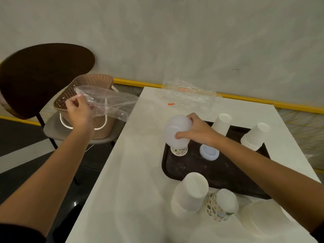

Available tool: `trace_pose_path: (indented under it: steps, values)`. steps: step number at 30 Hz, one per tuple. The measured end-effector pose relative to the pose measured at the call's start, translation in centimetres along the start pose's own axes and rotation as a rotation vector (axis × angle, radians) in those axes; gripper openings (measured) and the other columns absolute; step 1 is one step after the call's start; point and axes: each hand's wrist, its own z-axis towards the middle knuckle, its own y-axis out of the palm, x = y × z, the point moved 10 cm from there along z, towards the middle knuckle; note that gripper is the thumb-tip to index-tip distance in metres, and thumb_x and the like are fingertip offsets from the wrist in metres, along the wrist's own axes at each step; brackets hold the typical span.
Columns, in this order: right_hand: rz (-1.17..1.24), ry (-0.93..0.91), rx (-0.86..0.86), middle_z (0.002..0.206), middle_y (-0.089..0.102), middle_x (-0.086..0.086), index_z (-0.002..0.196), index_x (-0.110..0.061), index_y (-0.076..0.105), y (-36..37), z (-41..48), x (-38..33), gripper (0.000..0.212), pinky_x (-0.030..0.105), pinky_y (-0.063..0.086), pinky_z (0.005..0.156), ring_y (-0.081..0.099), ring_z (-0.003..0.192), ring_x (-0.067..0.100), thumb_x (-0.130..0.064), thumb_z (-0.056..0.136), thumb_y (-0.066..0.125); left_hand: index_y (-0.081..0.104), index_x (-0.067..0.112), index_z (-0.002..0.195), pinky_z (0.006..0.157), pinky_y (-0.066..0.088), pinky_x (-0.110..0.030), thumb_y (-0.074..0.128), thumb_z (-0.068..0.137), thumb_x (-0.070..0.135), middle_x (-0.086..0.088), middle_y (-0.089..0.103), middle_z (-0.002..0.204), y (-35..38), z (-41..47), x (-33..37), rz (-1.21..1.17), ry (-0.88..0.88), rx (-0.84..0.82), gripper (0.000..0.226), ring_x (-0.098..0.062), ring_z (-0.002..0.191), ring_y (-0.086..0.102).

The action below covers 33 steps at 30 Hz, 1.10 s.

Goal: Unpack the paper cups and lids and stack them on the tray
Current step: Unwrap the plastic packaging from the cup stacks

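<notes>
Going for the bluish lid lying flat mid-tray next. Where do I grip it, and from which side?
Pinch the bluish lid across its outer rim, straight down from above. It lies flat and low on the tray, so only the rim edge offers hold.

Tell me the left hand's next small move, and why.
Probably release the plastic bag so it drops into the basket. The left hand pinches the bag, which looks empty, right at the basket. Meanwhile the right hand already holds the lids over the tray.
</notes>
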Motion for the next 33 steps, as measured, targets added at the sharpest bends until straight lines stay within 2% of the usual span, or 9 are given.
trace_pose_path:
  steps: [3, 7, 11, 14, 17, 20, 23, 28, 33]
  values:
    - [-0.150, -0.110, -0.071, 0.112, 0.047, 0.004, 0.125, -0.014, 0.033, 3.0, 1.2, -2.4, 0.067, 0.030, 0.043, 0.074, 0.048, 0.096, 0.020, -0.030, 0.074, 0.074, 0.042, 0.030, 0.080, 0.063, 0.044, -0.011, 0.043, 0.097, 0.029, 0.012, 0.048, 0.084, 0.5, -1.3, -0.1, 0.054, 0.046, -0.058, 0.017, 0.001, 0.072, 0.048]
    - [-0.351, -0.184, -0.144, 0.119, 0.048, 0.007, 0.128, -0.012, 0.033, 6.7, 2.7, -4.5, 0.073, 0.041, 0.048, 0.087, 0.048, 0.108, 0.024, -0.035, 0.071, 0.073, 0.048, 0.024, 0.090, 0.070, 0.044, -0.019, 0.047, 0.096, 0.028, 0.008, 0.051, 0.083, 1.0, -1.8, -1.4, 0.111, 0.055, -0.171, 0.007, -0.005, 0.075, 0.051]
    - [-0.523, -0.203, -0.157, 0.119, 0.046, 0.007, 0.129, -0.014, 0.032, 9.3, 4.1, -6.1, 0.074, 0.033, 0.040, 0.074, 0.043, 0.111, 0.024, -0.039, 0.072, 0.071, 0.050, 0.027, 0.079, 0.080, 0.045, -0.035, 0.054, 0.092, 0.025, 0.005, 0.053, 0.078, 1.6, -1.8, -3.2, 0.154, 0.015, -0.287, 0.014, -0.008, 0.072, 0.051]
    - [-0.640, -0.202, -0.133, 0.121, 0.047, 0.007, 0.129, -0.013, 0.031, 10.9, 5.2, -6.9, 0.074, 0.032, 0.035, 0.072, 0.041, 0.115, 0.024, -0.041, 0.072, 0.070, 0.052, 0.025, 0.076, 0.085, 0.047, -0.040, 0.057, 0.091, 0.021, 0.004, 0.055, 0.076, 2.1, -1.9, -4.4, 0.204, -0.015, -0.385, 0.016, -0.011, 0.073, 0.052]
    - [-0.758, -0.169, -0.095, 0.122, 0.047, 0.010, 0.129, -0.010, 0.032, 12.2, 6.2, -7.4, 0.073, 0.033, 0.035, 0.075, 0.040, 0.116, 0.026, -0.040, 0.074, 0.070, 0.053, 0.026, 0.074, 0.085, 0.048, -0.040, 0.058, 0.090, 0.022, 0.004, 0.056, 0.078, 2.5, -1.7, -5.5, 0.216, -0.059, -0.446, 0.017, -0.014, 0.077, 0.053]
    - [-0.761, -0.049, -0.099, 0.125, 0.045, 0.011, 0.131, -0.010, 0.030, 14.2, 6.6, -6.4, 0.073, 0.031, 0.033, 0.078, 0.040, 0.118, 0.027, -0.036, 0.075, 0.070, 0.053, 0.026, 0.075, 0.081, 0.049, -0.037, 0.058, 0.090, 0.023, 0.003, 0.056, 0.078, 2.7, -1.2, -6.1, 0.218, -0.087, -0.489, 0.016, -0.017, 0.082, 0.053]
    - [-0.769, 0.023, -0.064, 0.123, 0.045, 0.010, 0.128, -0.009, 0.032, 16.5, 6.5, -4.9, 0.067, 0.029, 0.032, 0.078, 0.040, 0.117, 0.025, -0.032, 0.075, 0.067, 0.054, 0.026, 0.076, 0.088, 0.050, -0.039, 0.057, 0.090, 0.023, 0.004, 0.056, 0.080, 2.7, -0.7, -6.5, 0.231, -0.089, -0.532, 0.015, -0.016, 0.085, 0.053]
    - [-0.931, -0.034, 0.096, 0.119, 0.046, 0.010, 0.120, -0.008, 0.037, 18.6, 5.2, -3.8, 0.053, 0.031, 0.037, 0.089, 0.043, 0.110, 0.025, -0.031, 0.080, 0.062, 0.054, 0.025, 0.077, 0.089, 0.051, -0.037, 0.057, 0.090, 0.022, 0.005, 0.056, 0.081, 2.9, -0.3, -6.8, 0.211, -0.105, -0.593, 0.014, -0.016, 0.085, 0.055]
    - [-1.125, -0.144, 0.209, 0.108, 0.050, 0.009, 0.114, -0.008, 0.042, 19.8, 3.7, -3.9, 0.050, 0.032, 0.042, 0.085, 0.050, 0.099, 0.024, -0.037, 0.079, 0.064, 0.054, 0.023, 0.078, 0.083, 0.053, -0.028, 0.056, 0.091, 0.019, 0.003, 0.057, 0.082, 2.5, -0.5, -7.6, 0.197, -0.118, -0.621, 0.014, -0.015, 0.085, 0.056]
